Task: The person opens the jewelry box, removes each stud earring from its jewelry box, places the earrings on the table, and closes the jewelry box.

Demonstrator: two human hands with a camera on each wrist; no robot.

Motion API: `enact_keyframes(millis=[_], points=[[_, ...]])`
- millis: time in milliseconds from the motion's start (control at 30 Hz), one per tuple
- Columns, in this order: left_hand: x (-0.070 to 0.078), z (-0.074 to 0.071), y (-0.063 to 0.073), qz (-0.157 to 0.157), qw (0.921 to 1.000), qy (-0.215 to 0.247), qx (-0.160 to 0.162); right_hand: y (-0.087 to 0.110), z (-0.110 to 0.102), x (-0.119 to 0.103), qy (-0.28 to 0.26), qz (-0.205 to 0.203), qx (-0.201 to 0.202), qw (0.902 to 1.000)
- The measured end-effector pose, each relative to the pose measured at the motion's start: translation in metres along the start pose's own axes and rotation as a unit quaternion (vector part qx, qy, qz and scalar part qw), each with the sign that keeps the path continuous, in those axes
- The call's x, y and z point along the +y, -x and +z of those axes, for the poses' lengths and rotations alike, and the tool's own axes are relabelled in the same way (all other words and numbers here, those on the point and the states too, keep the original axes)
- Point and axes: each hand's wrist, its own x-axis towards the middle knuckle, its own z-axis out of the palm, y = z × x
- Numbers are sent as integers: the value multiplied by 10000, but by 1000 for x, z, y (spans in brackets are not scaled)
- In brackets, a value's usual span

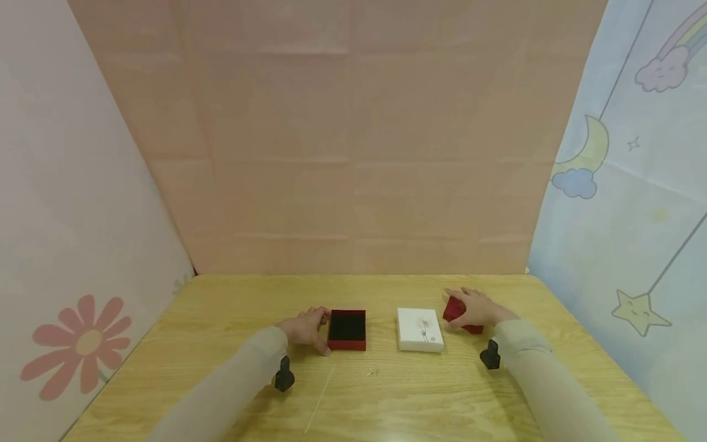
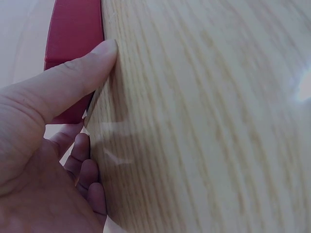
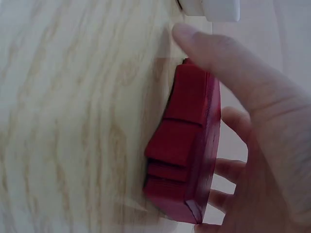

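Observation:
On the left of the table sits a shallow red box (image 1: pixel 347 345) with a black inside, its top uncovered. My left hand (image 1: pixel 305 326) is against its left side, fingers loosely bent and thumb extended near the front corner. In the left wrist view the thumb (image 2: pixel 73 80) crosses in front of the red wall, its tip close to the tabletop. At the right, my right hand (image 1: pixel 474 307) spreads over a dark red object (image 3: pixel 177 141) with stepped, folded-looking sides; its kind is unclear. The thumb stands off from it, and the fingers are around its far side, partly hidden.
A white square box (image 1: pixel 417 328) with a flower drawing lies between the hands, left of the dark red object. Tiny shiny pieces (image 1: pixel 372 372) lie on the wooden table (image 1: pixel 353 411) nearer to me. A pinkish backdrop (image 1: pixel 353 153) rises behind the table.

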Motion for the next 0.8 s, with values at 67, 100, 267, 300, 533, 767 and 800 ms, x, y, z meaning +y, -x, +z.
enact_keyframes(millis=[67, 100, 267, 300, 533, 767, 800], points=[[-2, 1, 0, -7, 10000, -18, 8, 1, 1, 1, -61, -4, -100, 9999], [-1, 1, 0, 1, 10000, -42, 18, 2, 0, 1, -112, 17, -140, 9998], [8, 1, -3, 77, 9999, -69, -18, 9, -9, 8, -480, 100, -223, 9986], [9, 1, -4, 96, 9999, -72, -19, 10, -11, 9, -522, 110, -228, 9983], [11, 1, -1, 71, 10000, -46, -1, 4, -11, 8, -516, 236, -235, 9981], [13, 3, 0, 65, 10000, -6, 0, -3, -27, -12, 96, 637, 559, 9964], [13, 2, 0, 66, 10000, 1, 5, -4, -30, -17, 109, 695, 706, 9950]])
